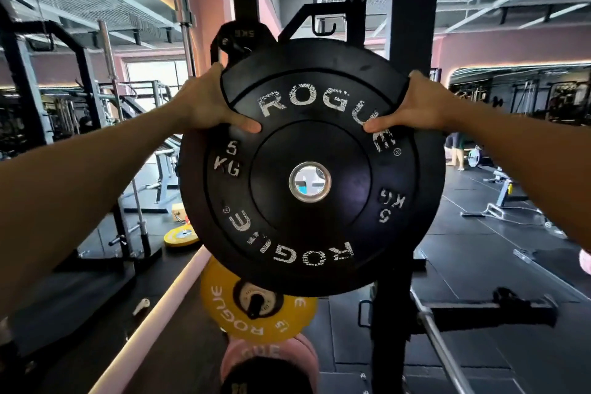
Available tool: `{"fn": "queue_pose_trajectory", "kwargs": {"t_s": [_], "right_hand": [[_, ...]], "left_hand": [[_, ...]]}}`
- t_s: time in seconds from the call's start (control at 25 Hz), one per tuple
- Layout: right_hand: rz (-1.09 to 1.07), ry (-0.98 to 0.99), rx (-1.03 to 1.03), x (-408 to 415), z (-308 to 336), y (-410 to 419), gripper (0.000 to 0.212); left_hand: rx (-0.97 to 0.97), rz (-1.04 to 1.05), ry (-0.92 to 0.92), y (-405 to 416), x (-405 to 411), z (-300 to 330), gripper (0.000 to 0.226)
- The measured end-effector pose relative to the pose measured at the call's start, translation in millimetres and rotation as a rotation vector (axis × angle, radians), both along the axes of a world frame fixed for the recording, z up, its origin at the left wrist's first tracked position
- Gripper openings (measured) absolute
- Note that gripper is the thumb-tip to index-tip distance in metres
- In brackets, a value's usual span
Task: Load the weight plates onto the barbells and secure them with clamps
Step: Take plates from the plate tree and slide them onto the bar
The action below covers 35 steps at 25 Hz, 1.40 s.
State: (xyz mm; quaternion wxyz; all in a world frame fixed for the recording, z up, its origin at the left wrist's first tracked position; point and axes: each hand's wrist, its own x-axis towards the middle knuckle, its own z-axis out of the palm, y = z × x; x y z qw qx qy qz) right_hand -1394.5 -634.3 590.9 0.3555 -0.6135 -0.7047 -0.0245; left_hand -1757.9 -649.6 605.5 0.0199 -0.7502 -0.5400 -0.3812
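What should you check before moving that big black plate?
1. Left hand grips the plate: ok.
2. Right hand grips it: ok.
3. Centre hole empty, off any peg: ok.
4. Plate marked 5 KG: ok.
5. Barbell end free for loading: cannot tell.
6. Clamp within reach: cannot tell.

Single head-worn wide-angle view, no second camera to overlap. Faces forward, roughly level, at arm's length from the black plate (311, 166), which fills centre frame. Rack upright (412, 3) right behind, gym floor (479, 253) at the edges.
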Motion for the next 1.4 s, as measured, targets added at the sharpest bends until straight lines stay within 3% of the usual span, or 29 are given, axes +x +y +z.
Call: {"fn": "queue_pose_trajectory", "kwargs": {"t_s": [0.12,0.28,0.32,0.44,0.56,0.72,1.04,1.4], "right_hand": [[0.036,0.007,-0.008,-63.7,-6.9,12.9,0.116],[0.09,-0.01,-0.022,-139.7,-8.2,25.2,0.057],[0.101,-0.019,-0.026,-155.3,-7.4,29.9,0.059],[0.092,-0.049,0.024,-180.8,-6.4,61.9,0.091],[0.065,-0.04,-0.015,-190.4,-12.8,103.9,0.095],[-0.001,-0.031,-0.048,-183.0,-25.4,179.0,0.119],[-0.052,-0.008,-0.04,-189.9,-47.0,274.2,0.123],[-0.014,0.127,0.016,-192.2,-62.9,343.5,0.103]], "left_hand": [[-0.018,0.009,0.008,26.8,-58.6,1.0,0.101],[-0.037,0.003,0.006,64.9,-127.9,1.2,0.102],[-0.032,0.002,0.009,74.7,-141.0,0.7,0.103],[-0.041,-0.026,0.006,102.3,-165.1,-4.1,0.11],[-0.048,-0.03,-0.006,134.2,-182.5,-15.3,0.112],[-0.069,-0.013,-0.021,181.9,-195.3,-31.8,0.105],[-0.091,-0.047,-0.044,283.8,-189.3,-55.7,0.112],[-0.064,-0.019,-0.13,380.0,-181.5,-77.6,0.101]]}}
